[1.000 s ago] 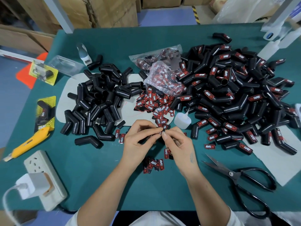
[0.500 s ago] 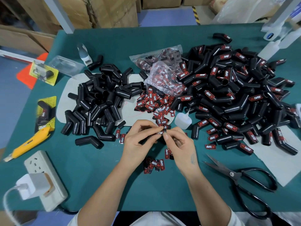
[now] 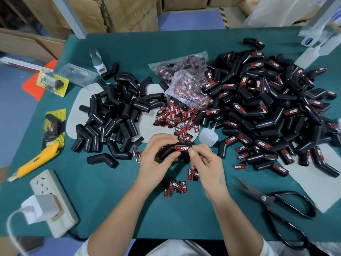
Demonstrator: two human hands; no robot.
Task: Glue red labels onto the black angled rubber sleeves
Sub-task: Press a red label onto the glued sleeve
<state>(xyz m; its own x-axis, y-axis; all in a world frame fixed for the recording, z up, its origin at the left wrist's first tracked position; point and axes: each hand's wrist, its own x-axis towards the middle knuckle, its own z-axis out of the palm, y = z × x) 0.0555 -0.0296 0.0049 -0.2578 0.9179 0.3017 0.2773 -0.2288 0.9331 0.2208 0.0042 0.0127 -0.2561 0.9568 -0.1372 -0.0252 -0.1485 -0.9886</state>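
My left hand [image 3: 156, 159] grips a black angled rubber sleeve [image 3: 168, 151] just above the table's middle. A red label [image 3: 182, 148] lies on the sleeve's upper face. My right hand [image 3: 206, 163] pinches the sleeve's right end, thumb beside the label. A heap of plain sleeves [image 3: 114, 115] lies to the left, a large heap of labelled sleeves [image 3: 267, 108] to the right. Loose red labels [image 3: 175, 117] are scattered behind my hands, a few more labels [image 3: 175, 186] in front. A small white glue bottle [image 3: 207, 136] stands right of my hands.
Black scissors [image 3: 273, 204] lie at the front right. A yellow utility knife [image 3: 35, 161] and a white power strip [image 3: 51, 198] with a charger sit at the front left. Plastic bags of labels [image 3: 186, 82] lie at the back centre. Green mat [image 3: 110, 200] shows in front.
The sleeve has been turned in my hands, so the label on it now faces up and reads plainly. Both hands stay in the same spot.
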